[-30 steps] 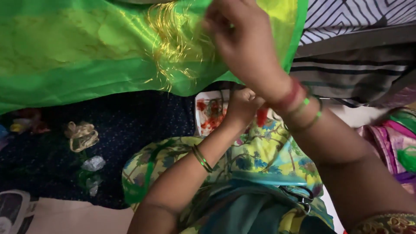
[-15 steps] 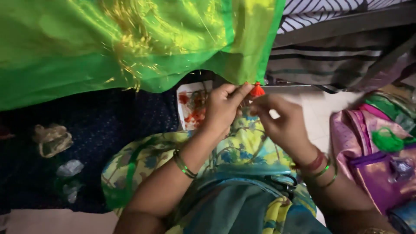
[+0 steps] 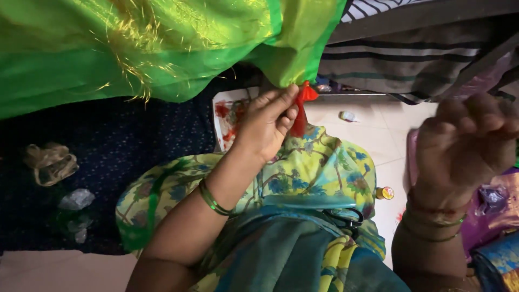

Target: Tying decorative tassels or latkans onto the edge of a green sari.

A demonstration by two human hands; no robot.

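Nearest to me, my own lap, draped in a yellow-green floral printed cloth [image 3: 319,167] over teal fabric, fills the lower centre, with the dark handles of a pair of scissors [image 3: 346,217] resting on it between my two forearms. My right hand [image 3: 465,146] is raised and blurred at the right, its fingers loosely curled inward; I cannot tell whether it holds anything. Below its wrist sits a stack of thin bangles [image 3: 435,216], and just beside it lies a shiny pink-purple bag [image 3: 494,211]. My left hand [image 3: 267,127], wearing a green bangle [image 3: 212,199] at the wrist, is closed in a pinch: thumb and fingertips hold a small red thread tassel [image 3: 303,108] at its top, the tassel hanging down just right of the fingers and touching the lower edge of a glossy green silk cloth with gold threads [image 3: 162,48] that spreads above and to the left of that hand. Behind the left hand lies a white tray stained with red [image 3: 227,116]. Left of the left forearm, a dark blue patterned mat [image 3: 124,146] carries a crumpled tan scrap [image 3: 50,162]. Farthest, above the right hand, lies grey-and-black striped fabric [image 3: 411,59].
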